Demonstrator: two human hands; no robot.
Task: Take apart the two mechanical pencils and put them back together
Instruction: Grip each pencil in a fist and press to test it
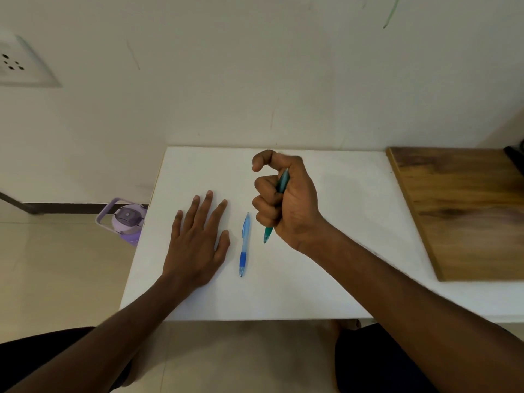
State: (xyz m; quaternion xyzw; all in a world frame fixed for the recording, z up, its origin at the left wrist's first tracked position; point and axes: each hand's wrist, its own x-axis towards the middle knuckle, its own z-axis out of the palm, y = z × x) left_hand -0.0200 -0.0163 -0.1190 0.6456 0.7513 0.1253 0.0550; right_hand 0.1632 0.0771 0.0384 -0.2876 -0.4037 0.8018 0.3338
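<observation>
White table [326,279]: blue pencil [244,245] between flat left hand [198,242], right hand [286,199] fisting green pencil [276,207].

Left hand [197,245] flat, palm down, fingers spread, right hand [286,198] raised, curled into fist

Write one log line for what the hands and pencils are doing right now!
right hand: fist closed on green pencil | left hand: flat on white table | blue pencil: lying whole
</observation>
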